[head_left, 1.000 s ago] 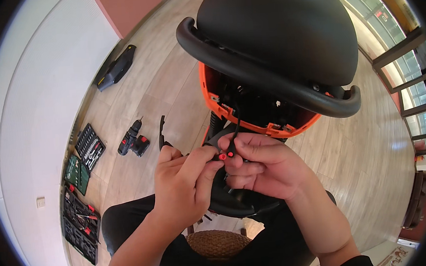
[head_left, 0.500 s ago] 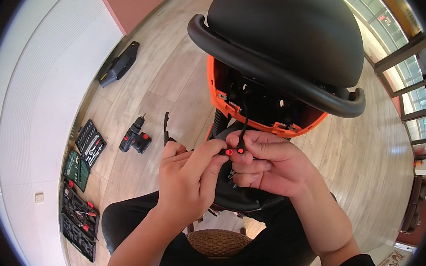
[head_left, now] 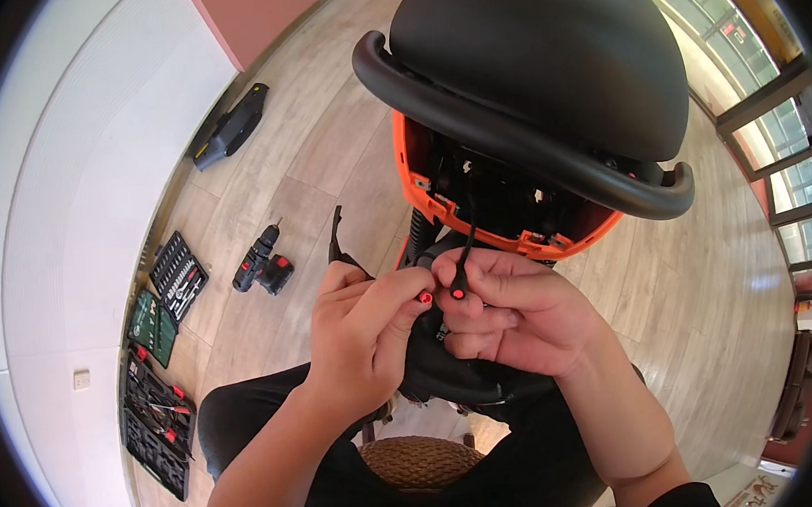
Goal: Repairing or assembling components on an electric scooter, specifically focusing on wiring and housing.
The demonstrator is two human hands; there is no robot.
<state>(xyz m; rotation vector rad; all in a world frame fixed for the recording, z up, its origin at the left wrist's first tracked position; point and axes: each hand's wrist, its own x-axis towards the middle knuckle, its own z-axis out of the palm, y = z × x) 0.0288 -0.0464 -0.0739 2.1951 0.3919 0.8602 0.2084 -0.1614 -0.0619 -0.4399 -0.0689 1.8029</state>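
My left hand is closed, pinching a small black cable connector with a red end. A thin black curved part juts up from behind this hand; its lower end is hidden. My right hand grips a second red-tipped cable connector between thumb and fingers. Its black cable runs up into the open rear of an orange housing. Both red ends are side by side, with a small gap between them. Above the housing are a black grab rail and a black padded seat.
To the left on the wood-look floor lie a cordless drill, a socket set case, a green tool case and a black tool case. A dark plastic panel rests by the wall. A woven seat shows beneath me.
The connector in my left hand has moved slightly left, away from the other one. The black curved part has shifted right and upward. My right hand has barely moved.
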